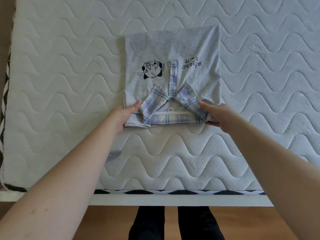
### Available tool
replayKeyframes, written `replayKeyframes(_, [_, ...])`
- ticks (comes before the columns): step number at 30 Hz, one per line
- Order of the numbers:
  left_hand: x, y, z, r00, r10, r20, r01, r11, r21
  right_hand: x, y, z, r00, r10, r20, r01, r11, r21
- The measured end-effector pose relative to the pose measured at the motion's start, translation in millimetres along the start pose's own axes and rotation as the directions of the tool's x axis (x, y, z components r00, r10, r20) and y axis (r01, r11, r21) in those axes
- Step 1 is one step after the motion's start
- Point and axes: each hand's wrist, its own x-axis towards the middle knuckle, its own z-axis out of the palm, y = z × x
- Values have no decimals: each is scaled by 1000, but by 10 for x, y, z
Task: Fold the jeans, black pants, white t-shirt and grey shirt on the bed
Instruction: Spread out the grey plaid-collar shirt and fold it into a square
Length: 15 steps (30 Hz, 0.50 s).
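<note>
The grey shirt (173,49) lies flat on the bed, folded into a narrow rectangle, with its plaid collar and placket toward me, a black cartoon print on the left and black lettering on the right. My left hand (123,116) grips the shirt's near left corner, thumb on top and fingers under the cloth. My right hand (214,116) grips the near right corner beside the collar in the same way. Jeans, black pants and white t-shirt are out of view.
The white quilted mattress (69,84) fills the view, with a black and white patterned edge (155,192) near me. Below it are a wooden floor (242,222) and my dark-trousered legs (173,222). A brown surface (5,32) borders the mattress's left side.
</note>
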Motion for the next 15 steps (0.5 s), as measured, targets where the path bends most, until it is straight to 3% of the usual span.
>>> replayKeyframes(3, [11,-21,27,999,9,40,-8,1000,-24,49,95,36,998,-19,-60,28,990,139])
replayKeyframes(8, [4,-112,53,998,58,30,-57,997,-45,50,224,30,988,-114,-109,132,975,179])
replayKeyframes(12, [-27,-214,65,984,138,-110,-146,987,-64,-43,315,59,989,-99,-112,121,968,221])
replayKeyframes(15, [-29,-254,-12,955,172,-240,-185,982,-33,-163,454,226,998,11,-67,3,980,200])
